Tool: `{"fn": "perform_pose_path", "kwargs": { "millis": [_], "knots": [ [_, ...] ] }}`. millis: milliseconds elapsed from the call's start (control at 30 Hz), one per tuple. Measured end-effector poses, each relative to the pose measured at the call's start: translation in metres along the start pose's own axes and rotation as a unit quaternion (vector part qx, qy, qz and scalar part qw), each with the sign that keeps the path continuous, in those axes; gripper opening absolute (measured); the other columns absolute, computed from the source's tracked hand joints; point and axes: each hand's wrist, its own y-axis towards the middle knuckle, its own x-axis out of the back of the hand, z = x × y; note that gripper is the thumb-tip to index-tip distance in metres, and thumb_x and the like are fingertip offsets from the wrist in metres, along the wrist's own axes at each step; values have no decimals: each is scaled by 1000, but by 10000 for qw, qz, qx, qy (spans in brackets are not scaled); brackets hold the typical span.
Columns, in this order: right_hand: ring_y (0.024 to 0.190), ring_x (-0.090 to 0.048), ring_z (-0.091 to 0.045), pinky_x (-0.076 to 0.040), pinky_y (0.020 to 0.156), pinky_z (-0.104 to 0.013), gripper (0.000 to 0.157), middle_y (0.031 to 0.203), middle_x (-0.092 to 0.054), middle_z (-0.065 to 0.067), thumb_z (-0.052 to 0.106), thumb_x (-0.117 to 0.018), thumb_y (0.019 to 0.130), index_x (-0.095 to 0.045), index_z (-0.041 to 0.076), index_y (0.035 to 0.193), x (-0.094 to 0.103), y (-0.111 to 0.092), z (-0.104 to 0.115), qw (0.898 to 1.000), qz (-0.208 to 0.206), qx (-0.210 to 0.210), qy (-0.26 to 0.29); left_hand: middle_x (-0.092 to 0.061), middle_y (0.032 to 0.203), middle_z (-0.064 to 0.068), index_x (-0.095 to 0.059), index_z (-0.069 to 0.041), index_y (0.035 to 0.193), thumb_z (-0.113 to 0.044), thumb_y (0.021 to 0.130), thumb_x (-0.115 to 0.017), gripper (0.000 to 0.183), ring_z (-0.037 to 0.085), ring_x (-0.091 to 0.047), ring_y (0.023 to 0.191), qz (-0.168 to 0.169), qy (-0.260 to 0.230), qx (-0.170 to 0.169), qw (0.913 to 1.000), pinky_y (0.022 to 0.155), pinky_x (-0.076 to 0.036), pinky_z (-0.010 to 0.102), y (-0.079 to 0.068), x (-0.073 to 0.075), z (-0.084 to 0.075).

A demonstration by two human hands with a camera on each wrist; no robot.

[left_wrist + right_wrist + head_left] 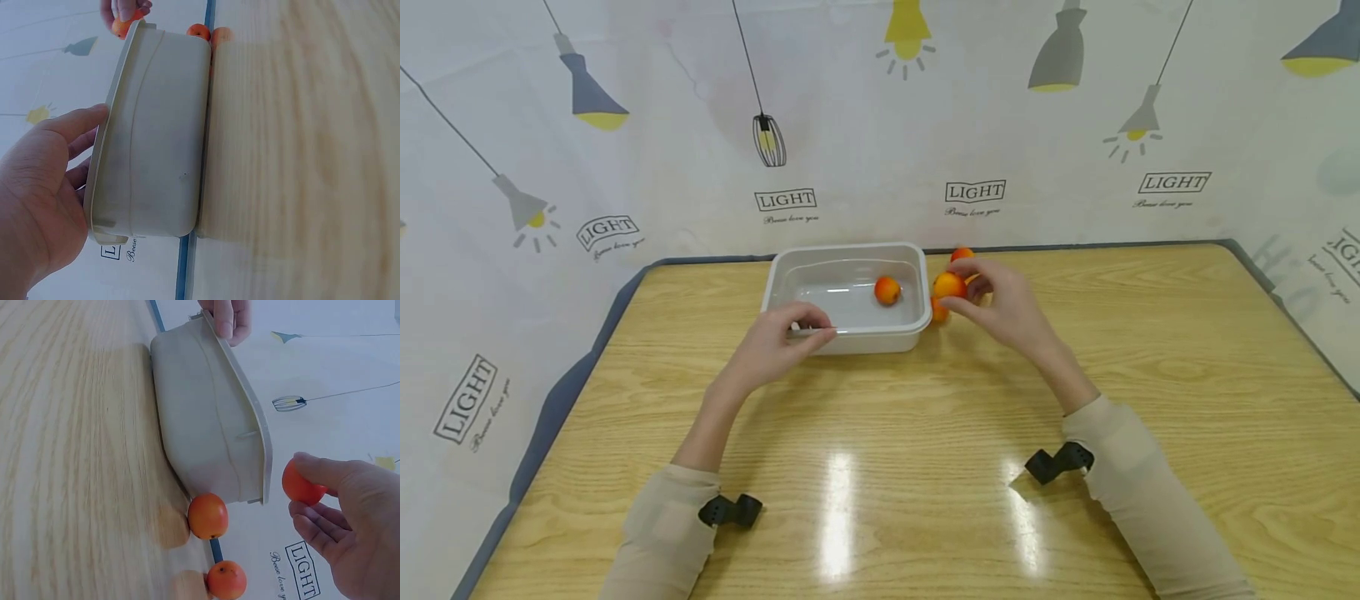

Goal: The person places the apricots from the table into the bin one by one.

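A white rectangular plastic bin [880, 343] stands at the back of the table, with one small red-orange apple [887, 291] lying inside at its right. My left hand [778, 342] grips the bin's front rim near the left corner, thumb outside and fingers over the edge. Just right of the bin, my right hand [1011, 308] pinches another red-orange apple [301, 483] between thumb and fingers, raised above the tabletop. Below it, one apple [208, 515] sits against the bin's right side. A further apple [227, 579] lies a little farther back, partly covered by the right hand in the head view.
The wooden table [910, 450] has a glossy top that reflects light. Behind it hangs a white cloth [865, 108] printed with lamps, close to the table's back edge. A black camera mount [730, 510] is on the left sleeve, and another mount [1060, 462] is on the right.
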Motion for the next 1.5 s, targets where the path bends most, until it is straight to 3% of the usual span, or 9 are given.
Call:
{"fn": "perform_pose_path", "kwargs": {
  "millis": [133,500,867,1500],
  "knots": [
    [81,-62,-20,-54,73,-31,40,109,-70,-12,10,-84,83,-67,-1,118,-4,2,5,9998,34,198,5,-70,98,0,-71,-10,101,-19,95,-73,12,19,-63,98,0,30,11,10000,89,-51,39,0,0,0],
    [85,-66,-22,-57,79,-38,40,113,-70,-13,9,-81,86,-67,-1,121,-11,7,19,9987,360,262,266,-70,98,-1,-71,-11,101,-20,95,-74,12,18,-63,98,-21,9,15,10000,90,-51,39,0,0,1],
    [89,-68,-25,-57,80,-39,32,109,-70,-19,2,-75,90,-65,-7,120,-12,10,17,9981,325,407,327,-70,97,-1,-71,-11,100,-21,95,-73,12,18,-63,98,4,30,54,10000,90,-51,39,1,-1,1],
    [96,-65,-32,-55,86,-45,39,113,-67,-23,7,-74,93,-61,-6,127,-4,16,-6,9984,538,-174,12,-70,96,0,-71,-10,99,-20,95,-73,11,18,-63,97,14,16,56,10000,89,-52,39,1,0,0]
  ]
}}
